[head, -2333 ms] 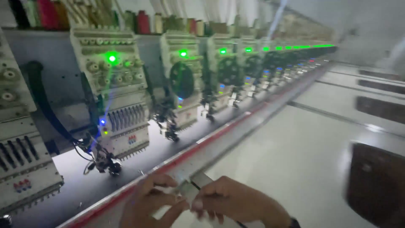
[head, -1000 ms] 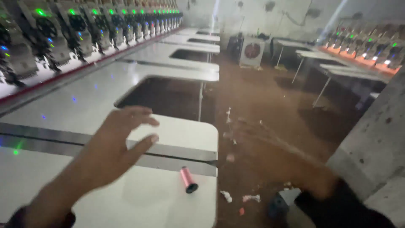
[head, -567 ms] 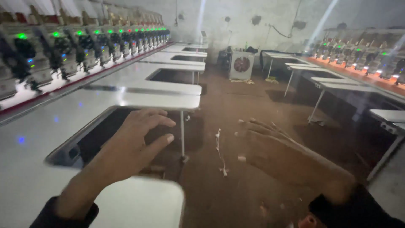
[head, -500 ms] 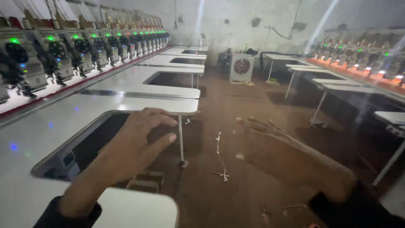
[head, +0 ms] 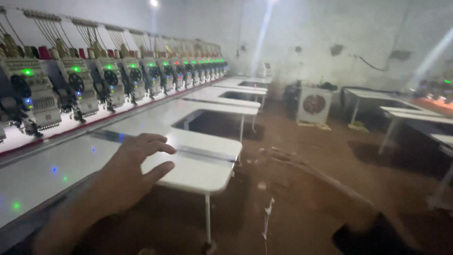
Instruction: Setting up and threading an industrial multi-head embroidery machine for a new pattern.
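Tabletop (head: 198,172), white and long, runs beside the row of embroidery machines (head: 108,85); my left hand (head: 127,174) hovers over its near edge, fingers spread, holding nothing. My right hand (head: 302,182) is blurred, stretched flat and empty above the brown floor (head: 306,141).

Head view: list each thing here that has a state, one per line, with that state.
left hand: open, fingers spread, holding nothing, raised over the white table edge
right hand: open, blurred, empty, held out above the floor
embroidery machine heads: green lamps lit
white table: bare top, nothing lying on this section
floor fan: standing on the floor; cannot tell whether it runs
floor: brown, littered with scraps
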